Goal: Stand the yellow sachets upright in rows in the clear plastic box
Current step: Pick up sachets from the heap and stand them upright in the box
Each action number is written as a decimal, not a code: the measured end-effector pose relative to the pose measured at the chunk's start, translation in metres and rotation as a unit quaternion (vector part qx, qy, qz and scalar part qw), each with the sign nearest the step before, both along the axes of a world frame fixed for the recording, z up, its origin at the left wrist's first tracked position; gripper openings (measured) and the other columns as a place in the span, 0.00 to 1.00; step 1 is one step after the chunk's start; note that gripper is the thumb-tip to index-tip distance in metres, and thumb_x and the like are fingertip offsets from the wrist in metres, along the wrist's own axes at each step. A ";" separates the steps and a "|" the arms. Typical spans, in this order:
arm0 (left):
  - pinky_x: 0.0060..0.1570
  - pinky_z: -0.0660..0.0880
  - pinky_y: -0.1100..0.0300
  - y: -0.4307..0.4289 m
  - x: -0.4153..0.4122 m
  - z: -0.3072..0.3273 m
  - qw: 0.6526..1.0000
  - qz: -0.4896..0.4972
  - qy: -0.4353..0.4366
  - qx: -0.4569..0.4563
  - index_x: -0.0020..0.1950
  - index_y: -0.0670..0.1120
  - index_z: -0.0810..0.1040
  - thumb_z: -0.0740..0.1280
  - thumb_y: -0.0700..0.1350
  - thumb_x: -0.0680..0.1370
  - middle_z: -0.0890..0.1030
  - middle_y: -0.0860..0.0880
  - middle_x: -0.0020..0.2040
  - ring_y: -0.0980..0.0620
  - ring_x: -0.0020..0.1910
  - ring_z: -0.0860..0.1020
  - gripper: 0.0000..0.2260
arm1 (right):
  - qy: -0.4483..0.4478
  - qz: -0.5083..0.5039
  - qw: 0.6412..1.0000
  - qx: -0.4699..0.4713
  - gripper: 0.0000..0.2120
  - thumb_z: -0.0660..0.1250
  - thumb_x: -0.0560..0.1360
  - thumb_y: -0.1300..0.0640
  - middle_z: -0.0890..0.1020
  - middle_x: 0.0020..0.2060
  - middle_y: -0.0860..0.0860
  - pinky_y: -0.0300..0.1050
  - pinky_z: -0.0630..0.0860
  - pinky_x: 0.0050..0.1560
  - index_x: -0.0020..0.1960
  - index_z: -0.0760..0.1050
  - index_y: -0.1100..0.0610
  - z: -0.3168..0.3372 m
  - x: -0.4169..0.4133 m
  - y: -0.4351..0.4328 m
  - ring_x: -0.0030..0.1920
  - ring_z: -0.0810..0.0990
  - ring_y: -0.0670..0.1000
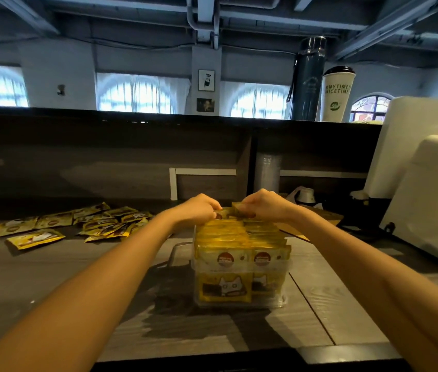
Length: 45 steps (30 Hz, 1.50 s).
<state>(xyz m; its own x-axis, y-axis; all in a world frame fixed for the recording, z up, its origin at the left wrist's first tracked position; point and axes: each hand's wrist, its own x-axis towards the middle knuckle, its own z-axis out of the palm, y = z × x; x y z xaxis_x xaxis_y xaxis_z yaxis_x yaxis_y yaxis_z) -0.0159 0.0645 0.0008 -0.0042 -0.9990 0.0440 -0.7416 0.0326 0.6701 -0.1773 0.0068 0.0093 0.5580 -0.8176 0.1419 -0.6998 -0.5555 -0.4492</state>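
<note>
Head view: clear box (239,299) sits mid-counter, packed w/ upright yellow sachets (239,237) in two rows, tops above the rim. Both hands at the far end of the box. Left hand (199,208) fingers curled, pinching a sachet top; right hand (263,204) likewise closed on a sachet top beside it. Loose sachets (78,222) lie flat in a scatter on the counter (51,277), well left of the box. White machine (427,189) at right.
</note>
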 end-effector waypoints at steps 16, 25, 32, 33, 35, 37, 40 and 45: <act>0.47 0.72 0.60 -0.004 -0.001 -0.016 0.996 0.017 0.087 -0.014 0.54 0.38 0.79 0.59 0.41 0.79 0.77 0.46 0.46 0.52 0.46 0.75 0.12 | -0.029 -0.004 0.993 0.113 0.13 0.54 0.80 0.59 0.73 0.39 0.51 0.37 0.69 0.41 0.40 0.73 0.57 -0.008 0.004 -0.001 0.41 0.73 0.47; 0.53 0.70 0.58 -0.005 0.007 -0.014 0.983 0.089 0.117 -0.108 0.54 0.41 0.78 0.56 0.39 0.80 0.79 0.42 0.55 0.48 0.56 0.75 0.12 | -0.097 -0.059 0.989 0.097 0.17 0.54 0.80 0.52 0.76 0.59 0.57 0.47 0.69 0.60 0.59 0.75 0.62 -0.010 -0.002 0.000 0.56 0.74 0.55; 0.54 0.68 0.59 0.012 0.018 -0.001 0.956 0.180 0.095 -0.213 0.60 0.40 0.76 0.55 0.35 0.79 0.77 0.41 0.60 0.46 0.61 0.74 0.14 | -0.165 -0.056 0.983 -0.060 0.14 0.57 0.78 0.57 0.79 0.56 0.57 0.51 0.74 0.59 0.58 0.76 0.60 0.014 0.022 0.030 0.56 0.76 0.56; 0.53 0.68 0.59 0.017 0.022 0.001 0.950 0.194 0.089 -0.229 0.61 0.41 0.75 0.55 0.35 0.79 0.77 0.41 0.60 0.46 0.61 0.74 0.14 | -0.188 -0.051 0.978 -0.079 0.13 0.57 0.78 0.59 0.79 0.55 0.57 0.49 0.74 0.56 0.57 0.76 0.60 0.018 0.030 0.039 0.55 0.77 0.55; 0.52 0.68 0.59 0.026 0.033 0.003 0.937 0.222 0.082 -0.257 0.62 0.41 0.75 0.56 0.36 0.80 0.77 0.41 0.60 0.46 0.60 0.74 0.14 | -0.243 -0.034 0.964 -0.101 0.13 0.57 0.78 0.61 0.79 0.55 0.55 0.45 0.73 0.53 0.59 0.75 0.60 0.022 0.051 0.059 0.52 0.75 0.50; 0.51 0.68 0.59 0.038 0.049 0.002 0.923 0.262 0.066 -0.275 0.61 0.41 0.75 0.56 0.36 0.80 0.78 0.42 0.60 0.46 0.60 0.74 0.14 | -0.298 -0.012 0.951 -0.083 0.14 0.57 0.78 0.62 0.77 0.59 0.55 0.44 0.73 0.55 0.62 0.73 0.60 0.019 0.077 0.080 0.56 0.74 0.50; 0.51 0.70 0.57 0.051 0.075 -0.010 0.908 0.325 0.037 -0.262 0.60 0.41 0.76 0.57 0.36 0.79 0.78 0.42 0.59 0.45 0.59 0.75 0.13 | -0.319 0.017 0.947 -0.037 0.17 0.57 0.78 0.64 0.74 0.63 0.54 0.44 0.71 0.60 0.66 0.70 0.59 0.003 0.113 0.104 0.63 0.72 0.52; 0.59 0.70 0.55 0.066 0.120 -0.052 0.922 0.366 -0.024 -0.122 0.62 0.42 0.76 0.57 0.35 0.77 0.77 0.41 0.63 0.42 0.63 0.73 0.16 | -0.192 0.025 0.981 0.026 0.17 0.56 0.77 0.63 0.74 0.64 0.58 0.49 0.70 0.62 0.65 0.70 0.62 -0.044 0.152 0.101 0.64 0.72 0.57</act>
